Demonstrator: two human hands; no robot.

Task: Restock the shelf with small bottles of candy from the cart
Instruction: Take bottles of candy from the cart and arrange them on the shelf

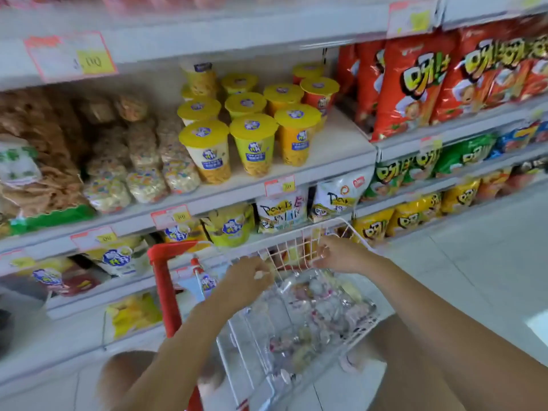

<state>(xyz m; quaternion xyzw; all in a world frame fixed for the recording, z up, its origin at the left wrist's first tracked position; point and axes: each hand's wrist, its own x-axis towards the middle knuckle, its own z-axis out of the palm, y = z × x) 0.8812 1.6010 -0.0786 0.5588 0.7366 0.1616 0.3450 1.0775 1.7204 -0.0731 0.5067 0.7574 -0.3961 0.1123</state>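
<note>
Several small clear bottles of coloured candy point(311, 315) lie heaped in the white wire basket point(353, 229) of a red-framed cart point(166, 280). Both my arms reach over the basket to its far end. My left hand point(247, 278) hovers with curled fingers at the basket's far left rim; blur hides whether it holds anything. My right hand point(338, 256) curls its fingers over the basket's far wire wall. Beyond it, the shelf point(341, 149) carries yellow-lidded snack cups point(252, 140), with bare board to their right.
Bags of crackers point(44, 161) and puffed snacks point(142, 161) fill the shelf's left part. Red snack bags point(415, 78) stand in the bay to the right, green and yellow bags point(415, 215) on lower shelves. Pale floor point(474, 277) opens to the right of the cart.
</note>
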